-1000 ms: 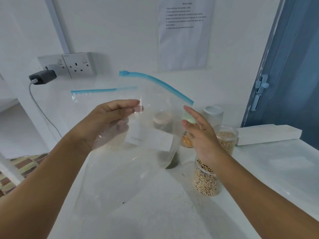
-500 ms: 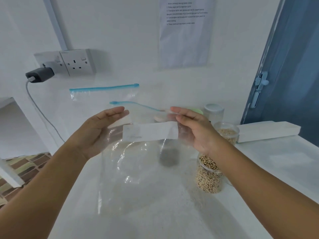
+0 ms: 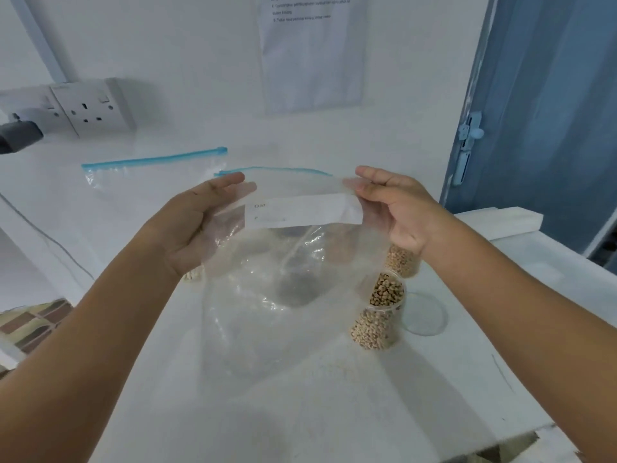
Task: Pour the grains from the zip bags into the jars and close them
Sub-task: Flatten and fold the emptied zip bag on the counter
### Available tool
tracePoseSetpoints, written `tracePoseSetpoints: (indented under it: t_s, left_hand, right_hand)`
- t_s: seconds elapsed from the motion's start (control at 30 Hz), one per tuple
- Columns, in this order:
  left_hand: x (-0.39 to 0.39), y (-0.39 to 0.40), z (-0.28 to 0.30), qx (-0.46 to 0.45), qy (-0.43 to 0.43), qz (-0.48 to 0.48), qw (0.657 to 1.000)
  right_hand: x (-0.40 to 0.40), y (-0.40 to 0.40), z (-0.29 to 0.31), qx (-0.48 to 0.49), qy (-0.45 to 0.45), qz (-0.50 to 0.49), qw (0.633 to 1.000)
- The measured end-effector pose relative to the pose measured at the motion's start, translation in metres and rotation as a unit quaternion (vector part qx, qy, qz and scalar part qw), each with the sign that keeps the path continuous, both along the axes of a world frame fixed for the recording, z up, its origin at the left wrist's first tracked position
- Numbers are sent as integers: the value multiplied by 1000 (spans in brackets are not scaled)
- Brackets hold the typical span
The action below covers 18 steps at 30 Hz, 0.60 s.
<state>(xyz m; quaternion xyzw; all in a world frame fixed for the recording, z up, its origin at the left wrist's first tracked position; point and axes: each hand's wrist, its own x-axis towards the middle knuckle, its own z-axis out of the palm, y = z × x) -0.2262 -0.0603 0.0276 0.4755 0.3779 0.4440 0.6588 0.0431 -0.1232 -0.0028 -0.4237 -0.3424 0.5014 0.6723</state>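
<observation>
Two hands hold one bag; findings run left to right.

Wall fittings: white double socket (image 3: 95, 106) with a grey plug (image 3: 18, 138) at far left.
Spare bag: flat clear zip bag with a blue seal strip (image 3: 153, 159), lying on the white counter (image 3: 334, 396) behind the left hand; appears empty.
Left hand (image 3: 193, 225): fingers fairly straight, thumb over the bag's left top edge; a light pinch, in my judgement.
Held bag: large clear plastic zip bag with a white label panel (image 3: 283, 279), raised above the counter, mouth up; no grain visible inside.
Long axis: blue seal runs left to right between the hands, just beyond the fingertips; both hands equally near.
Right hand (image 3: 397, 212): thumb and fingers pinching the right top corner.
Jars: three clear glass jars of grain counted; nearest, holding pale speckled beans (image 3: 379, 315), stands open below the right hand; a second (image 3: 402, 264) behind it; a third (image 3: 193, 275) mostly hidden by the left wrist. A dark shape shows through the bag; unidentifiable.
Lid: one clear round lid (image 3: 424, 314) just beside the nearest jar.
Assessment: bag appears emptied; lidding remains.
</observation>
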Motion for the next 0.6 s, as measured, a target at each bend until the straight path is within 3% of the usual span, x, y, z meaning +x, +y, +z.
tracePoseSetpoints:
  t_s: [0.43, 0.6]
  left_hand:
    - [182, -64, -10, -29, 1, 56, 998]
    - [230, -70, -18, -54, 5, 61, 997]
  right_hand:
    - [195, -45, -21, -59, 61, 100, 991]
    - [241, -47, -25, -81, 35, 92, 992]
